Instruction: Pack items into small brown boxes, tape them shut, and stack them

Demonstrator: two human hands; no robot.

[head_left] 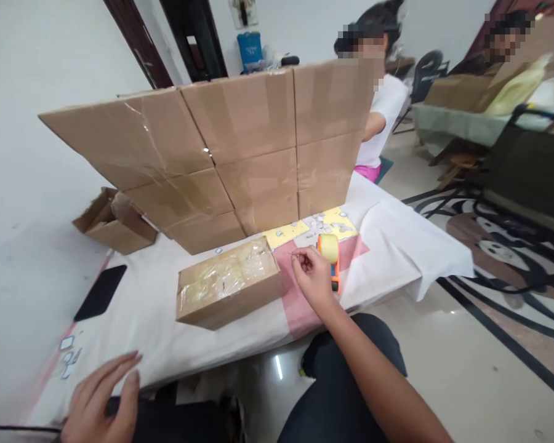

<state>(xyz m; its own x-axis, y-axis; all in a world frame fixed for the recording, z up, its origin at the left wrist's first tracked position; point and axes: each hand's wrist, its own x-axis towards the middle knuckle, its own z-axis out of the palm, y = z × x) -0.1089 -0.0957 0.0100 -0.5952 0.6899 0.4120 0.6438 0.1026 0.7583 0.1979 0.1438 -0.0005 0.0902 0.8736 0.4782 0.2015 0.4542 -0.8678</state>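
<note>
Currently we have our right hand point(313, 277) just beyond the right end of a long brown carton point(235, 295), with the thumb and fingertips brought together in a pinch; a fine pale line shows at the tips, but we cannot tell whether we grip a strand of something. The carton lies on the patterned cloth point(157, 332) in front of us, slightly aslant, its top covered with shiny, wrinkled clear tape point(226, 278). Just right of our right hand sits an orange tape dispenser point(336, 277) bearing a yellowish roll point(329, 248), partly hidden behind our knuckles. Our left hand point(102, 397) is at the near left edge of the cloth, well apart from the carton, its thumb and fingers spread from one another; we cannot tell whether it touches the cloth. Behind the carton rises a wall of stacked cartons point(256, 132), their seams running up and across. Left of that stack we see an open carton point(124, 231), and nearer to us a flat black object point(100, 293) on the cloth. Past the stack's right end sits a person in a white top point(390, 114).
</note>
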